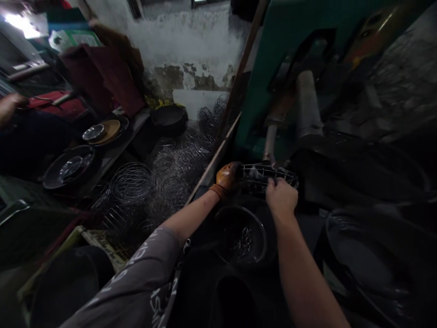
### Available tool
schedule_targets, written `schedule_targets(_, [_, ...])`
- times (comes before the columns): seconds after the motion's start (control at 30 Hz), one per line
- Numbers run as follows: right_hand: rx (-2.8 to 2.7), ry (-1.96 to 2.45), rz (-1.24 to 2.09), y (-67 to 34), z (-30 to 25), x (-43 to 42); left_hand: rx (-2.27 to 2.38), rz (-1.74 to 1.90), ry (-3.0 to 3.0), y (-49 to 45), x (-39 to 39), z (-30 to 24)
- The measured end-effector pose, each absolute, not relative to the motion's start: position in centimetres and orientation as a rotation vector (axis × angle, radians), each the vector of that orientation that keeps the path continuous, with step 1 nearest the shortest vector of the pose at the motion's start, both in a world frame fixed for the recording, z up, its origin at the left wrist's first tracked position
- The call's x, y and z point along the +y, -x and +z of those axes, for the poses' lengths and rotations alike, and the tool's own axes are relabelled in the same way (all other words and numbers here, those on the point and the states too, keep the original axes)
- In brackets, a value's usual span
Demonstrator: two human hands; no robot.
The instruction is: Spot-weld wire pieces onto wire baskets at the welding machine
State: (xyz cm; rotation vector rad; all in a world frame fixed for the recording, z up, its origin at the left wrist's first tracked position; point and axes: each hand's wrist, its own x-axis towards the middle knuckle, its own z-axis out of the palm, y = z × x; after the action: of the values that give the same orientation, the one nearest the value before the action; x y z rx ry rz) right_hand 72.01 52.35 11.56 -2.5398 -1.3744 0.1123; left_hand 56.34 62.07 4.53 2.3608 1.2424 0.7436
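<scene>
My left hand [227, 178], in an orange work glove, grips the left end of a round wire grille [262, 176] held at the base of a green machine [273, 91]. On the grille's near right rim my bare right hand [280, 196] is closed, fingers curled over the wires. A metal cylinder [307, 109] of the machine hangs just above the grille. Below my hands sits a dark round basin [242, 237] with small shiny wire bits inside.
A heap of finished wire grilles [164, 173] fills the floor to the left of a wooden board [211, 164]. Dark round pans [70, 168] and a bowl [169, 119] stand at left. Another person's arm [10, 107] shows at the far left. A large dark tub [368, 255] lies at right.
</scene>
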Motion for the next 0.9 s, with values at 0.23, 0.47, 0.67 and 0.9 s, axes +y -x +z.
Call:
schedule_targets(0.23, [-1.300,2.472,0.002,-75.1,9.7,52.4,1.233,0.751,-2.461,-57.2,61.2,6.3])
schedule_targets(0.47, [-1.271,2.461,0.048,-75.8,9.6,53.0,1.230,0.737,-2.488,-57.8,62.0,5.7])
schedule_targets(0.67, [-1.253,2.398,0.118,-76.9,8.9,53.3,1.227,0.690,-2.520,-58.1,61.9,5.6])
schedule_targets(0.9, [-1.026,2.111,0.149,-79.2,6.1,52.9,1.180,0.740,-2.596,-59.1,61.5,7.2])
